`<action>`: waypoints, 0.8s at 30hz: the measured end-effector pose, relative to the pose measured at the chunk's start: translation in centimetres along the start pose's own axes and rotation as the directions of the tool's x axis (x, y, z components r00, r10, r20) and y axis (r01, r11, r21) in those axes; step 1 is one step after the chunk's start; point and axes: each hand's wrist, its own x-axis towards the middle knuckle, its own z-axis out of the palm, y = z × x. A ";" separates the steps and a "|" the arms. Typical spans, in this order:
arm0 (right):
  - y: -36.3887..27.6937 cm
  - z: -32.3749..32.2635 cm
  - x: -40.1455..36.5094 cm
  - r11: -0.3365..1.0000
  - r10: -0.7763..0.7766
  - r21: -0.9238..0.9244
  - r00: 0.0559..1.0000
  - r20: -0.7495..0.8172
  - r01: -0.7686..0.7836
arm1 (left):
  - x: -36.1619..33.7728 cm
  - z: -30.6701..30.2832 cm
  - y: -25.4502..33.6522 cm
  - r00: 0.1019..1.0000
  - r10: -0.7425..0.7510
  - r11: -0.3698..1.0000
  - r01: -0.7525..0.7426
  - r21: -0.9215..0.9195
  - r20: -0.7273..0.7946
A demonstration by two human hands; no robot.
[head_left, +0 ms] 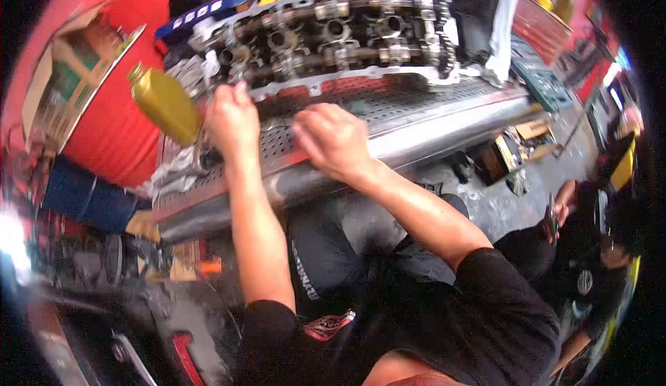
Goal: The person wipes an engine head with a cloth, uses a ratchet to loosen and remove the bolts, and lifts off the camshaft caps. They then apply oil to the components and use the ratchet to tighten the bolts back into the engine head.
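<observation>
An engine cylinder head with exposed camshafts lies across a perforated metal bench top. My left hand is closed at the near left edge of the cylinder head, with its thumb up by the fingers. What it holds, if anything, is too small to tell. Just right of it, over the bench top, my right hand has its fingers curled in and slightly blurred. Anything inside those fingers is hidden. A yellow-green plastic bottle, uncapped, stands left of my left hand.
Crumpled rags lie at the bench's left. A red drum stands beyond them. A green tool case is at the right end. On the floor sits an open box. Another person's hand shows at lower right.
</observation>
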 end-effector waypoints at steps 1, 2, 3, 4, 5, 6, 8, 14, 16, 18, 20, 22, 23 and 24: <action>-0.5 -0.1 1.4 0.998 -0.047 -0.030 0.999 -0.003 0.047 | 0.0 0.0 -0.1 0.995 0.104 0.994 -0.103 0.022 -0.010; -0.8 0.0 2.8 0.996 -0.080 -0.043 0.997 -0.019 0.079 | -0.2 0.1 0.1 0.983 0.175 0.984 -0.173 0.029 -0.054; -0.8 0.3 4.4 0.992 -0.118 -0.049 0.993 -0.032 0.116 | -0.2 0.2 0.1 0.965 0.241 0.970 -0.237 0.046 -0.102; -0.8 0.5 6.0 0.985 -0.143 -0.096 0.990 -0.014 0.141 | -0.4 0.4 -0.2 0.950 0.280 0.960 -0.280 0.017 -0.142; -0.6 0.8 7.5 0.975 -0.171 -0.143 0.985 0.005 0.169 | -0.4 0.6 -0.5 0.931 0.314 0.947 -0.322 -0.011 -0.186; -0.2 1.2 8.8 0.970 -0.170 -0.171 0.985 0.023 0.171 | -0.3 0.4 -0.3 0.908 0.347 0.930 -0.365 -0.038 -0.233; 0.4 1.9 10.4 0.951 -0.207 -0.221 0.976 0.063 0.216 | -0.5 -0.2 0.4 0.984 0.109 0.984 -0.126 -0.122 -0.140; 0.5 2.3 10.1 0.942 -0.225 -0.226 0.967 0.119 0.247 | 0.1 -0.6 0.1 0.990 0.124 0.983 -0.131 0.125 0.068; 0.1 1.6 9.2 0.950 -0.230 -0.200 0.971 0.066 0.239 | 0.2 -0.5 -0.3 0.959 0.282 0.949 -0.285 0.132 0.042; -0.5 0.7 7.3 0.968 -0.206 -0.144 0.979 0.015 0.206 | 0.0 -1.0 -0.3 0.964 0.265 0.964 -0.266 0.027 0.034; -1.0 -0.3 4.4 0.984 -0.153 -0.096 0.988 -0.004 0.152 | -0.2 -1.8 0.1 0.987 0.154 0.986 -0.151 -0.065 0.036; -0.7 -0.8 1.9 0.992 -0.098 -0.072 0.995 0.018 0.099 | 0.4 -2.6 1.3 0.987 0.010 0.996 -0.024 0.086 0.159; -0.4 -1.0 0.9 0.995 -0.068 -0.074 0.996 0.049 0.072 | 0.6 -2.7 1.7 0.975 -0.071 0.985 0.035 0.168 0.213; -0.1 -1.3 0.1 0.996 -0.038 -0.077 0.996 0.079 0.044 | 0.6 -1.8 0.9 0.986 0.021 0.980 -0.053 0.193 0.164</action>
